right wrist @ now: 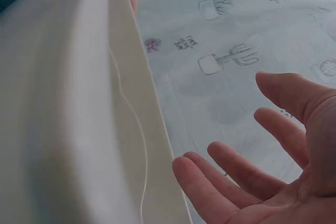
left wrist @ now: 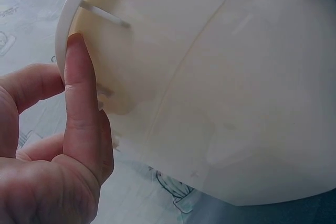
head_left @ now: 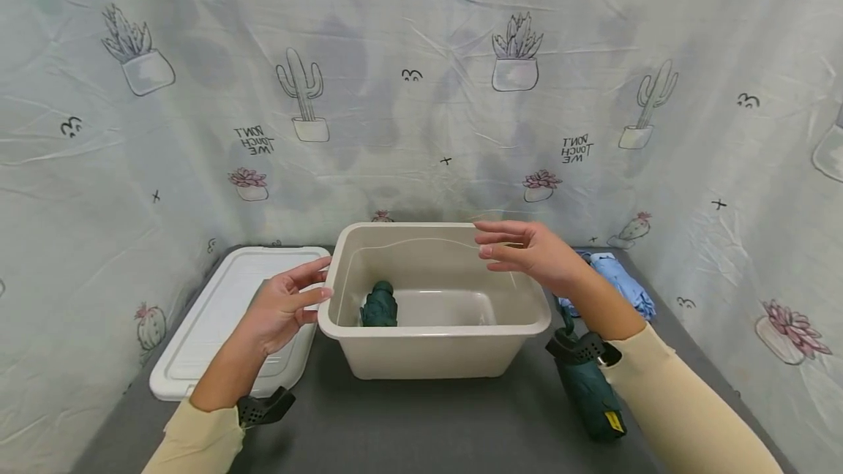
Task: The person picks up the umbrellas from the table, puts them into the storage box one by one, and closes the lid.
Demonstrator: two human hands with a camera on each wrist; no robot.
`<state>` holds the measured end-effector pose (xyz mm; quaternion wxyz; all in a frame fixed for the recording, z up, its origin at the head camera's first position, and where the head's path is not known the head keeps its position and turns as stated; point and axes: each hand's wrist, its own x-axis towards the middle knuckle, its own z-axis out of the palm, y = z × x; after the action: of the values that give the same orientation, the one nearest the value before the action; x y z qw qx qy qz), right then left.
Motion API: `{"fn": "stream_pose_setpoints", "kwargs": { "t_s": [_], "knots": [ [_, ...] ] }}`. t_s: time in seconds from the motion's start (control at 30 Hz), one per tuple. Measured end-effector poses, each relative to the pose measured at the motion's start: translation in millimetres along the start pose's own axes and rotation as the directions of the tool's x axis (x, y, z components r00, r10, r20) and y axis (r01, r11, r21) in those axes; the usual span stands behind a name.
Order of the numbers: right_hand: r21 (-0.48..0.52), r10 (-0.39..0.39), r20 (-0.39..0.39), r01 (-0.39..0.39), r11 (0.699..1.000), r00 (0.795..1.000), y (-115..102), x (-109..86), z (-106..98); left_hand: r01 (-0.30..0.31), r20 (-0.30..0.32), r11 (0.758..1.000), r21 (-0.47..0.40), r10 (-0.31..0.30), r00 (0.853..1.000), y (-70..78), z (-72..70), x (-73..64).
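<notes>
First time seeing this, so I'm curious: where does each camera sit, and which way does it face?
Head: worn there, facing forward and down at the bin; left hand, right hand and sleeves show.
Left wrist: worn there, facing the bin's rim; the left hand's fingers show.
Right wrist: worn there, facing bin and curtain; the right hand's fingers show.
Wrist views share bin and curtain.

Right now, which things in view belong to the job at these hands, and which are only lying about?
Part of the job, it seems:
bin, its rim pinched by the left hand
right hand, near the bin
green bundle, inside the bin

Apparently just lying about:
lid, left
umbrella, right
blue bundle, right
</notes>
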<state>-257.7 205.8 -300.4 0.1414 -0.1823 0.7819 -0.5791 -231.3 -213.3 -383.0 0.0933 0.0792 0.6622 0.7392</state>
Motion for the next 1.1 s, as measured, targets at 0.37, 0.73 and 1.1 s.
{"fn": "stream_pose_setpoints", "kwargs": {
  "t_s": [0.37,0.73,1.1],
  "knots": [
    [-0.057,-0.093,-0.154,0.085,0.995,0.984,15.1,-36.3,-2.1,-0.006,0.001,1.0,0.021,0.006,1.0,0.1,0.2,-0.1],
    [0.002,-0.214,-0.225,0.22,0.976,0.951,30.7,-60.9,-12.9,-0.011,-0.004,1.0,0.021,0.011,1.0,0.2,-2.6,-1.3],
    [-0.143,-0.179,-0.341,0.137,0.98,0.923,43.2,-91.7,-15.4,-0.006,-0.01,1.0,0.008,0.006,1.0,-0.4,-0.9,-1.1]
  ]
}}
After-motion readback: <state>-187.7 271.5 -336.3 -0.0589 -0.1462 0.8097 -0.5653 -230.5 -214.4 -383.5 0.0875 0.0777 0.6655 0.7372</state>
